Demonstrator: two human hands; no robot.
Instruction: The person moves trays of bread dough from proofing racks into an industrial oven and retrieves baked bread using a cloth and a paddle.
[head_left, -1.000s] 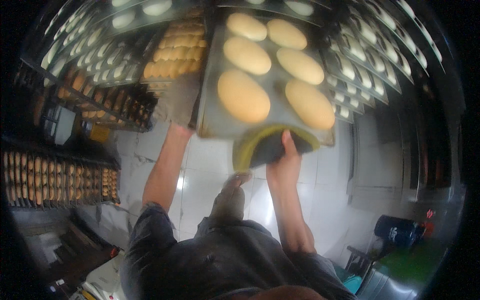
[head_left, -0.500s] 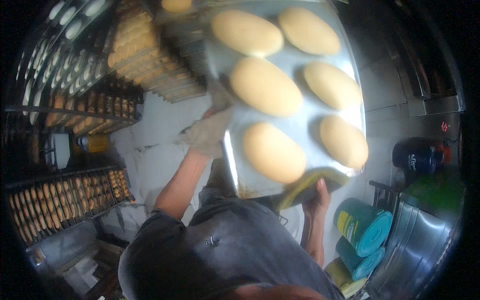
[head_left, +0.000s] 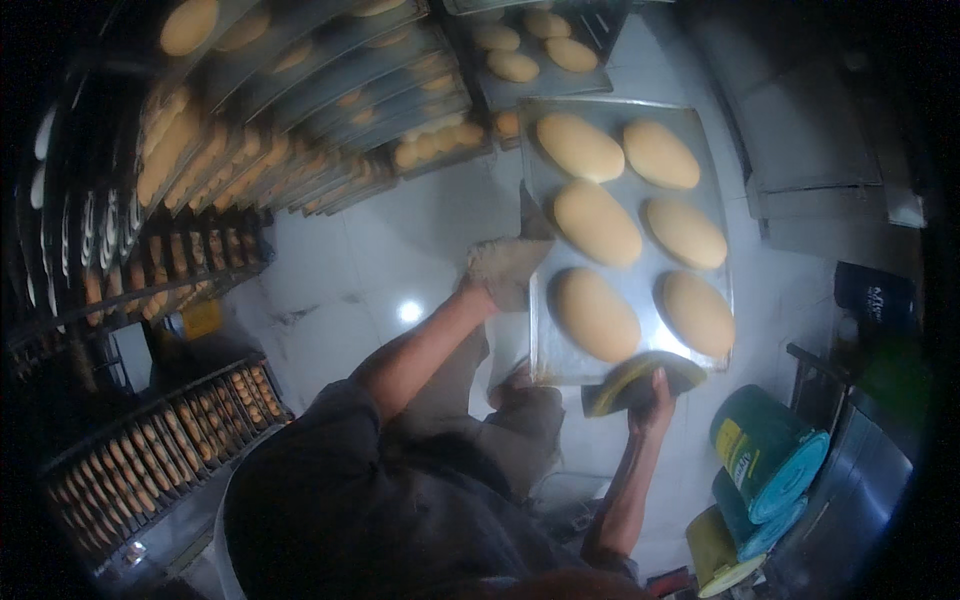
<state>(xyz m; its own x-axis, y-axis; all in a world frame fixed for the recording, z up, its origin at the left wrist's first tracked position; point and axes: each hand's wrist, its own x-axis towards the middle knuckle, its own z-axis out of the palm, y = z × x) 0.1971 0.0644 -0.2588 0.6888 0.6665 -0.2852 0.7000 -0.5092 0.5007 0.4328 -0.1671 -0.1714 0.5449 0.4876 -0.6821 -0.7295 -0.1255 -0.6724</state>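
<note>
A metal tray point(head_left: 550, 365) with several oval golden buns point(head_left: 597, 222) is held out to the right of centre. My left hand point(head_left: 475, 295) is at its left side, closed in a pale worn cloth point(head_left: 505, 265), its fingers hidden. My right hand point(head_left: 650, 405) grips the tray's near right edge through a dark pad with a yellow-green rim point(head_left: 630, 380), thumb on top of the pad.
Racks point(head_left: 290, 110) of bun trays fill the upper left. Another bun tray point(head_left: 500, 85) is beyond mine. A loaded rack point(head_left: 150, 465) stands lower left. Lidded buckets point(head_left: 760, 455) and steel equipment point(head_left: 860, 475) are at the right; white tiled floor point(head_left: 350, 250) is below.
My view has turned, bringing more bun racks in at upper left. The held tray looks farther from me and lies right of where it was a second ago, both hands still on it.
</note>
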